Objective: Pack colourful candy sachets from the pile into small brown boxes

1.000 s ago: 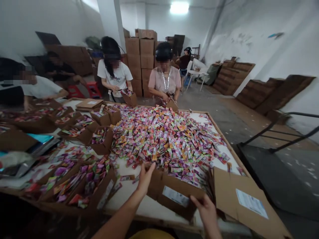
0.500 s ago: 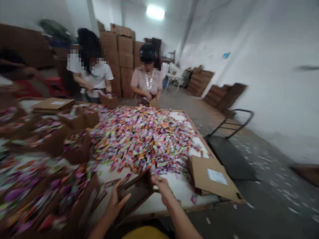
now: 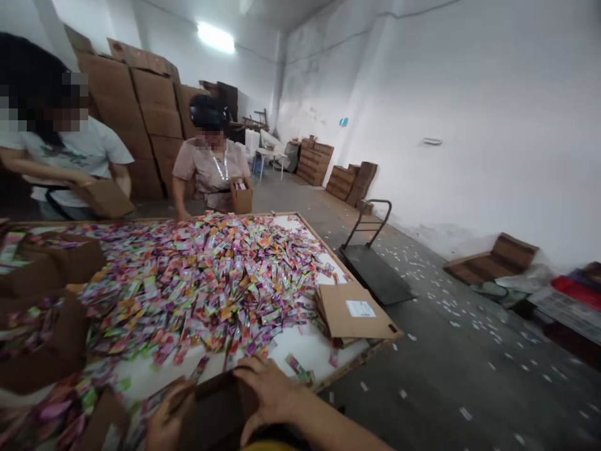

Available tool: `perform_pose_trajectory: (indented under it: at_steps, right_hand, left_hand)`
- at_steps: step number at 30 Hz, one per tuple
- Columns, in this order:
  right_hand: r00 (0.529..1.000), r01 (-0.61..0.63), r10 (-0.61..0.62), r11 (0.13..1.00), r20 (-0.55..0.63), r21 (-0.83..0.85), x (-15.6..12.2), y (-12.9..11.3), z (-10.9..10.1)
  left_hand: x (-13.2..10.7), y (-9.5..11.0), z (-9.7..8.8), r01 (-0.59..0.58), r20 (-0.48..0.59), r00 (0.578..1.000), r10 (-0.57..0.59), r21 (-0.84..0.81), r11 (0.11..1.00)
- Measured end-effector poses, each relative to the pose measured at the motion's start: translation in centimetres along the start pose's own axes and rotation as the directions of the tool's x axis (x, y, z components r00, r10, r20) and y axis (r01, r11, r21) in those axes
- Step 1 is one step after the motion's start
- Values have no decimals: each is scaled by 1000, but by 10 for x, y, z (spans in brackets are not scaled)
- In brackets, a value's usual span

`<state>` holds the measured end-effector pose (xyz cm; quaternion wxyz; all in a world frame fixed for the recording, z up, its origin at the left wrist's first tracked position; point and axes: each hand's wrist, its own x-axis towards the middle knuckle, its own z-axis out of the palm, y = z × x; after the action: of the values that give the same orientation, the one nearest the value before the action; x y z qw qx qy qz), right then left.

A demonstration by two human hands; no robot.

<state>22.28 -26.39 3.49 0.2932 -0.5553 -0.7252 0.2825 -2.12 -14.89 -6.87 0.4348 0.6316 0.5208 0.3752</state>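
Observation:
A brown cardboard box (image 3: 213, 410) is between my hands at the table's near edge, its dark inside facing up. My left hand (image 3: 169, 416) grips its left side, with the thumb near the rim. Over its right wall my right hand (image 3: 270, 388) is wrapped, fingers at the top edge and thumb lower down. Just beyond the box lies a broad heap of small, colourful wrapped packets (image 3: 211, 288), mostly pink, purple, green and orange. A few loose packets (image 3: 298, 368) lie to the right of my right hand.
Filled cardboard boxes (image 3: 42, 338) crowd the left. Flattened cardboard (image 3: 342, 307) with a white label overhangs the table's right edge (image 3: 323, 247). A flatbed trolley (image 3: 375, 272) stands on the littered floor. Two co-workers (image 3: 211, 166) (image 3: 75, 156) handle boxes across the table.
The view has swung right. My right hand has shifted from the box's far corner to wrap over its right side. The co-worker opposite now reaches one hand into the heap.

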Motion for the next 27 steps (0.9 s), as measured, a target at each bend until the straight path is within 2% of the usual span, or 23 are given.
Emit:
perform_pose_trajectory:
  at_steps: [2, 4, 5, 6, 8, 10, 12, 14, 16, 18, 19, 21, 23, 24, 25, 26, 27]
  right_hand:
    - [993, -79, 75, 996, -86, -41, -6, -3, 2]
    - [954, -212, 208, 977, -216, 6, -4, 2, 9]
    - [936, -249, 246, 968, -251, 19, 0, 6, 13]
    - [931, -257, 249, 966, -266, 5, 4, 11, 18]
    - [955, -198, 165, 974, -244, -114, 9, 18, 26]
    - [984, -94, 44, 953, -176, -287, 10, 21, 32]
    - [994, 4, -50, 899, -94, -438, 10, 21, 40]
    - [996, 82, -86, 838, 18, -539, 12, 19, 49]
    - [991, 112, -44, 806, 129, -582, 17, 15, 58]
    - [982, 107, 9, 797, 189, -594, 21, 12, 65]
    - [983, 86, 25, 807, 180, -585, 22, 11, 66]
    - [993, 43, 13, 877, 114, -479, 22, 15, 62]
    - [999, -10, 17, 985, 38, -174, 23, 30, 47]
    - [998, -63, 64, 998, -19, 23, 24, 43, 34]
    - [983, -138, 160, 969, -95, 204, 26, 58, 18]
    - [935, -236, 309, 909, -176, 343, 29, 76, -1]
    - [833, -352, 488, 832, -263, 429, 32, 96, -22]
  left_hand:
    - [-2, 6, -3, -24, 67, 997, 24, 0, 1000]
    - [-1, 16, -13, -48, 154, 987, 47, 4, 999]
    - [0, 22, -20, -62, 240, 969, 61, -3, 998]
    - [1, 29, -27, -68, 297, 953, 66, -4, 998]
    - [0, 44, -40, -128, 373, 922, 107, 34, 991]
    - [-8, 60, -43, -267, 390, 901, 191, 152, 952]
    - [-19, 76, -33, -426, 424, 862, 276, 314, 848]
    - [-28, 88, -14, -501, 454, 844, 286, 472, 725]
    - [-34, 93, 4, -496, 458, 855, 243, 585, 642]
    - [-35, 93, 15, -473, 465, 865, 191, 626, 619]
    - [-35, 92, 17, -478, 490, 855, 169, 619, 623]
    - [-34, 88, 18, -510, 569, 813, 123, 594, 623]
    - [-32, 84, 15, -547, 646, 761, 57, 593, 591]
    - [-29, 84, 13, -553, 668, 744, 21, 598, 580]
    - [-26, 83, 9, -529, 659, 752, -11, 614, 586]
    - [-21, 82, 4, -457, 605, 795, -43, 645, 613]
    - [-17, 81, -1, -321, 494, 866, -84, 676, 663]
